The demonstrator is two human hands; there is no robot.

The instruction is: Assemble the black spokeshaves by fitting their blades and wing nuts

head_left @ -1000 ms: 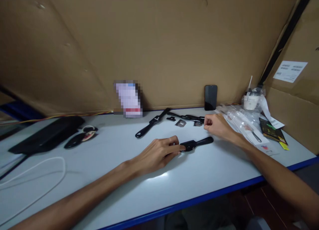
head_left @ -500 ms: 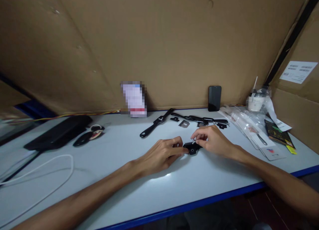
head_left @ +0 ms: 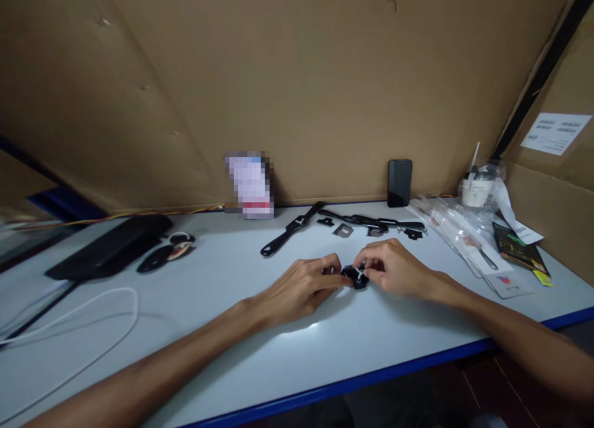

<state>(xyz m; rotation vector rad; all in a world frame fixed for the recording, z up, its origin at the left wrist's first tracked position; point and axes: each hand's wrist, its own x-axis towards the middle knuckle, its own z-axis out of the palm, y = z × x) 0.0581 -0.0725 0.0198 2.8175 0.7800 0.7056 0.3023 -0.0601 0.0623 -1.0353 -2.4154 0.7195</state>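
Observation:
My left hand [head_left: 304,287] and my right hand [head_left: 392,268] meet over a small black watch body [head_left: 353,275] with its strap, lying on the white table [head_left: 223,329]. Left fingers pinch the watch's left end. Right fingers are curled and pinch a tiny pale part against the top of the watch; most of the strap is hidden under that hand. Behind the hands lie another black watch strap [head_left: 291,228], several small black and grey parts [head_left: 343,230] and a long black strap piece [head_left: 375,221].
A black phone [head_left: 400,182] leans on the cardboard wall. Clear plastic packets [head_left: 457,233], a white cup in a bag [head_left: 476,188] and a dark packet [head_left: 517,247] sit at right. At left lie a black case [head_left: 109,248], a key fob [head_left: 164,255] and a white cable [head_left: 83,329].
My right hand came back from the parts near the wall to the watch body and closed in on it. The left hand has kept its hold.

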